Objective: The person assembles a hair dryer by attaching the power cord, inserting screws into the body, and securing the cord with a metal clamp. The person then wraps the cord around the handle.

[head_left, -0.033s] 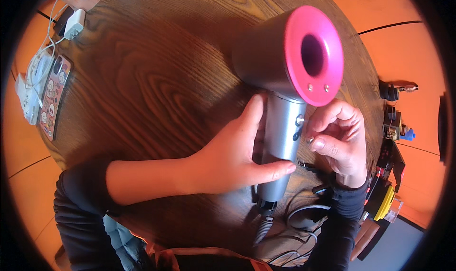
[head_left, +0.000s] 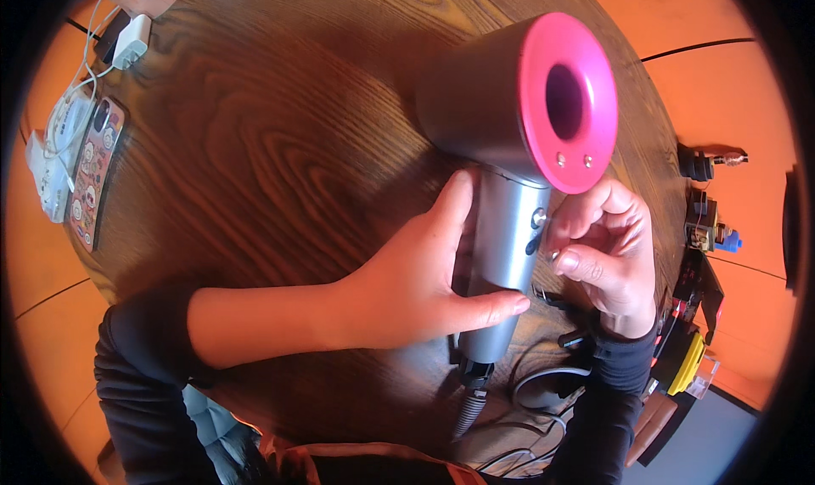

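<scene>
A hair dryer (head_left: 507, 230) with a grey body and a bright pink ring end stands tilted over the table. My left hand (head_left: 424, 273) is wrapped round its silver handle, thumb across the lower part and index finger up along the far side. Two small controls sit on the handle's right side: a silvery one (head_left: 539, 218) and a dark one (head_left: 532, 246) below it. Just right of them is my right hand (head_left: 609, 251), apart from the handle, fingers curled toward the thumb. A tiny pale spot shows at its thumb tip, too small to name.
On the round wooden table (head_left: 255, 145), a patterned phone (head_left: 98, 175) lies at the left near a white charger (head_left: 132, 42) and cables. A grey cable (head_left: 543, 383) loops below the dryer. Several tools, including a yellow piece (head_left: 689, 362), line the right edge.
The dryer's pink end has shifted slightly right and turned a little in my left hand. My right hand stays almost where it was.
</scene>
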Tool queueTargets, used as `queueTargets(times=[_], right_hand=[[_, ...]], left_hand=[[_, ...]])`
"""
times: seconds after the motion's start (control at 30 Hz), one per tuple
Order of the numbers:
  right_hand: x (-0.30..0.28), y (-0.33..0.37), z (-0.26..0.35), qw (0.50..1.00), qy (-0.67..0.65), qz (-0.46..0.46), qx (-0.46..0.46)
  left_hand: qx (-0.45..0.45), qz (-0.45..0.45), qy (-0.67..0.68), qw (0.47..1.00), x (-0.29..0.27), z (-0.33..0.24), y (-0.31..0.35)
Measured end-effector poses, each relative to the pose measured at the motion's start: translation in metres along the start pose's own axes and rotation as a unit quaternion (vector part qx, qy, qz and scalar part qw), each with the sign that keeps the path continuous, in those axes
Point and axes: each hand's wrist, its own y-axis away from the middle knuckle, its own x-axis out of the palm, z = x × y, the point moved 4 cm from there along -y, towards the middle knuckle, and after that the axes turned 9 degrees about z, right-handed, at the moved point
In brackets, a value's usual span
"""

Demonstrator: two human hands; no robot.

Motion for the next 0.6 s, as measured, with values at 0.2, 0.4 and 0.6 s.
queueTargets(times=[0.2,0.4,0.6], right_hand=[[0.003,0.002,0.002,0.998,0.034,-0.036,0.025],[0.007,0.002,0.003,0.997,0.024,-0.059,0.032],[0.015,0.003,0.017,0.972,0.215,0.000,-0.096]], left_hand=[[-0.084,0.018,0.039,0.995,0.001,0.001,0.003],[-0.139,0.023,0.083,0.987,0.003,-0.001,0.005],[-0.041,0.016,-0.020,0.999,0.002,0.002,0.001]])
